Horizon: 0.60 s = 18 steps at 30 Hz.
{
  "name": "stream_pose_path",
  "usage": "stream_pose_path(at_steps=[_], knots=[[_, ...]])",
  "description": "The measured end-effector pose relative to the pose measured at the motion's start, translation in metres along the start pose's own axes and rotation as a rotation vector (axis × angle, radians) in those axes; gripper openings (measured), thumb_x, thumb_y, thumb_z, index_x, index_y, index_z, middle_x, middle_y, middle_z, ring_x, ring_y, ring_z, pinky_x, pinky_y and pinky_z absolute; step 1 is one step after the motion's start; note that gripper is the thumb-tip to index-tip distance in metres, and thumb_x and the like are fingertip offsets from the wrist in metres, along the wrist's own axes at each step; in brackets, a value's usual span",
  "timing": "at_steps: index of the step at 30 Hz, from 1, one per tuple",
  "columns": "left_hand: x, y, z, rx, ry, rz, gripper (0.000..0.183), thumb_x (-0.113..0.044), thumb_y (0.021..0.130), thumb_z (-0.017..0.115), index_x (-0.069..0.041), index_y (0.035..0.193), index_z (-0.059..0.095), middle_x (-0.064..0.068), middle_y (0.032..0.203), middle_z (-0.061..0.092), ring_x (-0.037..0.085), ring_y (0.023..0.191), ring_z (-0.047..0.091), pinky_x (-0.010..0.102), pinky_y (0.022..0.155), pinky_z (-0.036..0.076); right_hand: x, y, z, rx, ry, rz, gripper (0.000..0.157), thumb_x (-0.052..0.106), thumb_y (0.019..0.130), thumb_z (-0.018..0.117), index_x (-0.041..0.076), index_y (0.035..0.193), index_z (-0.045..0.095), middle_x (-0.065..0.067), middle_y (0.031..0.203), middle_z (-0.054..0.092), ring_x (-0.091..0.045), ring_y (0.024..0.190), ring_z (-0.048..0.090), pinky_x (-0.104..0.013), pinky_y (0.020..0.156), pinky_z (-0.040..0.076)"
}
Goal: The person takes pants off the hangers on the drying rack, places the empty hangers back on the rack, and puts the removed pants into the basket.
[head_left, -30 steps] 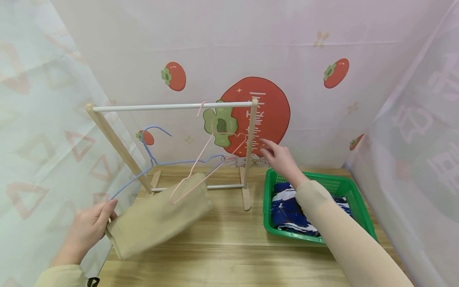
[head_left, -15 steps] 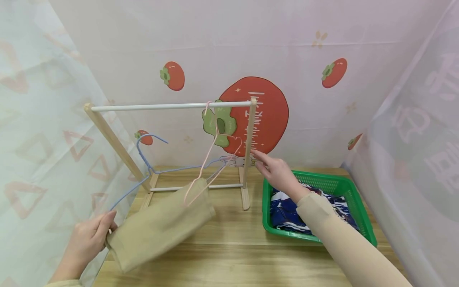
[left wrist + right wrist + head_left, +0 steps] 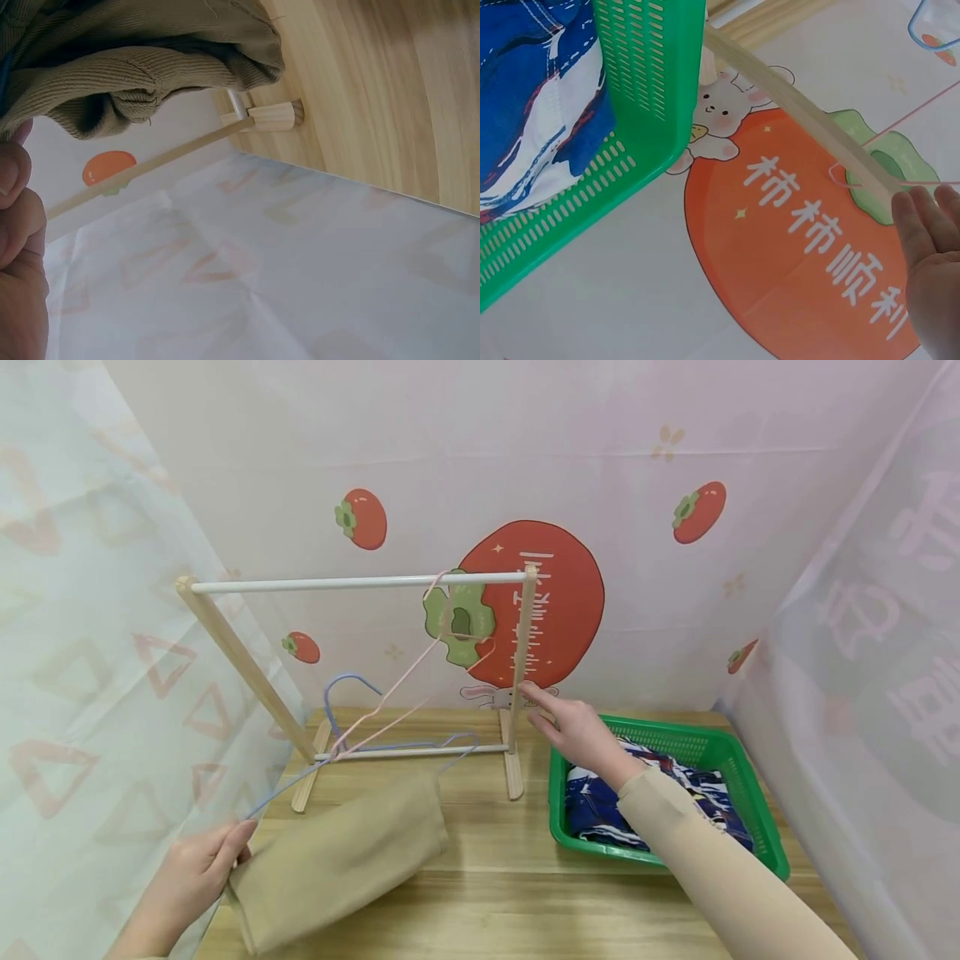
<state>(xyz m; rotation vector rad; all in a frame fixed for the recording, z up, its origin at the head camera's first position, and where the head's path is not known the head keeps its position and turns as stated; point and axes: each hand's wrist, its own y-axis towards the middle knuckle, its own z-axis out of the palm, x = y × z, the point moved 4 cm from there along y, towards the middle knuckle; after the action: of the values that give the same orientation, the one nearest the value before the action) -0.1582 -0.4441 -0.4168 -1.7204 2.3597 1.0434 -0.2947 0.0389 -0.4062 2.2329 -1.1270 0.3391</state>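
My left hand [image 3: 198, 868] grips one end of a blue clothes hanger [image 3: 345, 676], low at the left. A folded khaki corduroy garment [image 3: 345, 860] hangs over that hanger; its ribbed cloth [image 3: 142, 75] shows close up in the left wrist view. The blue hook stands free below the rack's white top bar [image 3: 322, 584]. From this bar hangs a pink hanger [image 3: 409, 674], tilted to the left. With fingers extended, my right hand [image 3: 573, 731] is at the rack's right post [image 3: 522, 643]; the right wrist view shows its fingertips [image 3: 909, 206] against the wood.
The wooden rack [image 3: 247, 672] stands at the back of the wood-grain table [image 3: 510, 902]. A green basket [image 3: 600, 848] at the right holds blue and white patterned clothes [image 3: 600, 802]. Printed cloth walls [image 3: 622, 610] enclose the back and sides.
My left hand has lowered the blue hanger and the khaki garment. The pink hanger's lower part has swung left. My right hand has moved left and down to the right post.
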Motion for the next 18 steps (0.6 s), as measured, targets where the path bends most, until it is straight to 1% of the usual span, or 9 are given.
stream_pose_path(at_steps=[2, 3, 5, 7, 9, 10, 13, 16, 18], knots=[[-0.002, -0.001, 0.001, 0.004, 0.002, 0.009, 0.044, -0.003, 0.099, 0.062, -0.033, 0.067, 0.056, -0.024, 0.061, 0.049, -0.006, 0.057, 0.043, 0.016, 0.051, 0.034, 0.003, -0.001, 0.003, 0.012, -0.028, -0.038, 0.055, 0.012, 0.100, 0.067, 0.011, 0.152, 0.048, -0.012, 0.127, 0.070, -0.015, 0.061, 0.065, -0.034, 0.066, 0.058], [-0.003, -0.002, 0.002, -0.001, 0.002, 0.019, 0.044, -0.003, 0.098, 0.063, -0.033, 0.066, 0.056, -0.025, 0.061, 0.049, -0.007, 0.056, 0.043, 0.016, 0.050, 0.034, 0.005, -0.002, 0.005, 0.011, -0.037, -0.070, 0.056, 0.012, 0.099, 0.068, 0.011, 0.152, 0.049, -0.012, 0.127, 0.070, -0.014, 0.060, 0.064, -0.032, 0.065, 0.058], [-0.005, -0.003, 0.002, -0.014, -0.008, 0.036, 0.044, -0.001, 0.097, 0.063, -0.032, 0.066, 0.056, -0.026, 0.060, 0.047, -0.009, 0.054, 0.040, 0.016, 0.048, 0.033, 0.009, -0.002, 0.008, 0.025, -0.046, -0.125, 0.058, 0.012, 0.098, 0.070, 0.012, 0.152, 0.048, -0.011, 0.128, 0.070, -0.014, 0.067, 0.067, -0.031, 0.068, 0.059], [-0.006, -0.004, 0.003, -0.037, -0.019, 0.063, 0.044, 0.001, 0.095, 0.064, -0.031, 0.067, 0.057, -0.026, 0.059, 0.046, -0.011, 0.052, 0.038, 0.015, 0.046, 0.032, 0.015, -0.003, 0.012, 0.024, -0.071, -0.195, 0.059, 0.012, 0.096, 0.073, 0.011, 0.151, 0.050, -0.010, 0.140, 0.064, -0.018, 0.094, 0.073, -0.035, 0.085, 0.060], [-0.008, -0.006, 0.002, -0.050, -0.031, 0.078, 0.044, 0.003, 0.095, 0.063, -0.030, 0.067, 0.057, -0.026, 0.059, 0.047, -0.012, 0.051, 0.037, 0.016, 0.046, 0.031, 0.021, -0.004, 0.016, 0.028, -0.089, -0.257, 0.059, 0.012, 0.095, 0.074, 0.009, 0.149, 0.051, -0.010, 0.143, 0.061, -0.024, 0.122, 0.066, -0.041, 0.098, 0.056], [-0.008, -0.007, 0.002, -0.048, -0.036, 0.077, 0.044, 0.003, 0.095, 0.063, -0.031, 0.067, 0.057, -0.026, 0.059, 0.047, -0.012, 0.051, 0.037, 0.015, 0.046, 0.031, 0.024, -0.005, 0.017, 0.039, -0.097, -0.275, 0.059, 0.014, 0.095, 0.075, 0.009, 0.149, 0.052, -0.010, 0.145, 0.060, -0.025, 0.127, 0.063, -0.042, 0.101, 0.054], [-0.010, -0.010, -0.001, -0.038, -0.050, 0.082, 0.046, 0.004, 0.095, 0.063, -0.032, 0.068, 0.057, -0.025, 0.061, 0.050, -0.012, 0.053, 0.038, 0.015, 0.048, 0.031, 0.031, -0.005, 0.021, 0.049, -0.120, -0.333, 0.058, 0.015, 0.095, 0.075, 0.007, 0.148, 0.053, -0.011, 0.146, 0.059, -0.025, 0.130, 0.061, -0.041, 0.104, 0.052], [-0.012, -0.013, -0.004, -0.024, -0.058, 0.094, 0.047, 0.005, 0.095, 0.063, -0.034, 0.070, 0.057, -0.024, 0.064, 0.052, -0.012, 0.056, 0.040, 0.014, 0.050, 0.033, 0.035, -0.005, 0.023, 0.053, -0.126, -0.359, 0.057, 0.015, 0.095, 0.074, 0.008, 0.147, 0.053, -0.011, 0.146, 0.059, -0.025, 0.131, 0.060, -0.042, 0.104, 0.052], [-0.014, -0.016, -0.006, -0.022, -0.063, 0.120, 0.047, 0.007, 0.094, 0.062, -0.033, 0.071, 0.057, -0.023, 0.065, 0.053, -0.013, 0.058, 0.042, 0.013, 0.052, 0.034, 0.036, -0.005, 0.024, 0.053, -0.128, -0.367, 0.057, 0.014, 0.095, 0.074, 0.008, 0.147, 0.053, -0.011, 0.146, 0.059, -0.025, 0.131, 0.060, -0.042, 0.104, 0.052]])
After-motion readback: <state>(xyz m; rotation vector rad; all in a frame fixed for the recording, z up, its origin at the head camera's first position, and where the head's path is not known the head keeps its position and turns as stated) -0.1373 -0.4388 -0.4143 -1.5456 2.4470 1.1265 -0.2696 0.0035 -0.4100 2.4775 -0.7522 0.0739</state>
